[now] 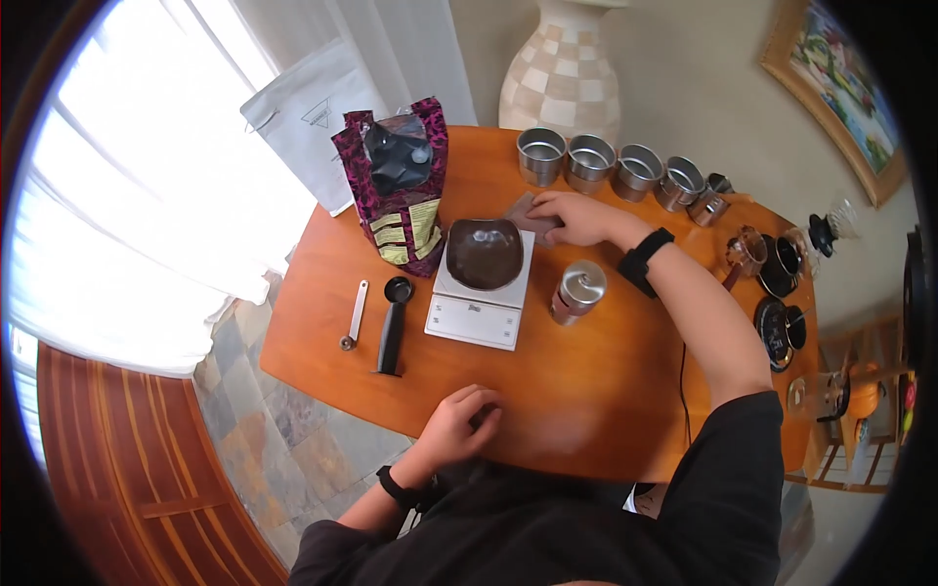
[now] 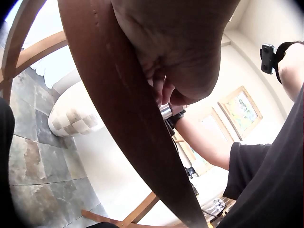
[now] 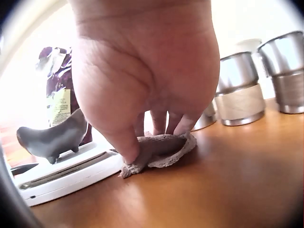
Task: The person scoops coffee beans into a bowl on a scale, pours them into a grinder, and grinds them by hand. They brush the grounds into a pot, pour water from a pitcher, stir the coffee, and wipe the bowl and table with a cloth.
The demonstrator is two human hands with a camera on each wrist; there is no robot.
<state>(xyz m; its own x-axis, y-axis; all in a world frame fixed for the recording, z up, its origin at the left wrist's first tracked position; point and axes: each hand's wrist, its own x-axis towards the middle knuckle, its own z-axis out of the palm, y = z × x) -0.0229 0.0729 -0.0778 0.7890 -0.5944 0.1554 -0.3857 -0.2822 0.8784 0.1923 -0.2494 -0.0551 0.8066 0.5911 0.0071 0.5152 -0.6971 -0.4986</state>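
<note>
My right hand (image 1: 576, 219) pinches a grey-brown cloth (image 1: 521, 209) on the table, just right of a white scale (image 1: 475, 320). In the right wrist view, thumb and fingers of the hand (image 3: 147, 80) press into the bunched cloth (image 3: 164, 151). A dark bowl (image 1: 485, 254) stands on the scale; its small feet show on the bowl (image 3: 52, 137) from the side. My left hand (image 1: 463, 422) rests at the table's front edge, fingers loosely curled around nothing. From the left wrist, that hand (image 2: 171, 47) is seen close beside the table edge (image 2: 118, 104).
A metal-lidded canister (image 1: 578, 291) stands right of the scale. Left are a black scoop (image 1: 391, 332), a small spoon (image 1: 358, 313) and a patterned bag (image 1: 401, 186). Several metal cups, one being the leftmost cup (image 1: 541, 156), line the back edge. Dark cups and glassware stand far right.
</note>
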